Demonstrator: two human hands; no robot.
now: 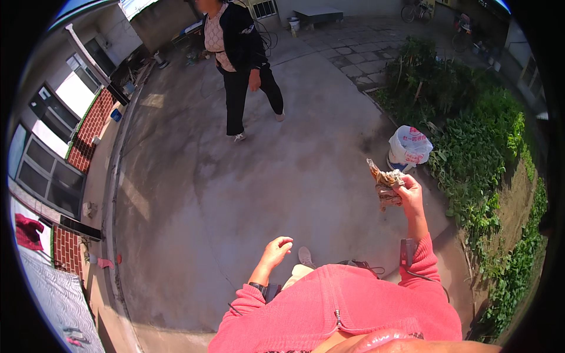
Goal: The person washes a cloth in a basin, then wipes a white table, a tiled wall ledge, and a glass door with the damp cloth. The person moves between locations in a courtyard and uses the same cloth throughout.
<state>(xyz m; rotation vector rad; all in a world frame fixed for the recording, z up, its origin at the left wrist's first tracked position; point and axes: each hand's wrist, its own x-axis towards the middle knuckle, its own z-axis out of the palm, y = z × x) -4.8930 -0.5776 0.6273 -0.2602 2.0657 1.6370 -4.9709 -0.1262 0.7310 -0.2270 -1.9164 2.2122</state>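
My right hand [411, 192] is raised on the right, pinching a crumpled, dirty brown-and-grey sheet-like piece [386, 183] between thumb and fingers. What that piece is made of I cannot make out. Just beyond it, by the plants, stands a bucket lined with a white plastic bag [410, 145] with red print. Lower and nearer the middle, my left hand [275, 252] hangs over the concrete in front of my body. Its fingers are loosely curled in, and nothing shows in them.
Ahead, a person [238, 59] in dark clothes walks on the concrete yard [259, 182]. Leafy plants [471, 141] line the right side. A house with windows and a brick-faced wall [91, 129] runs along the left, with a blue container [116, 115] by it. Bicycles [418, 12] stand far off.
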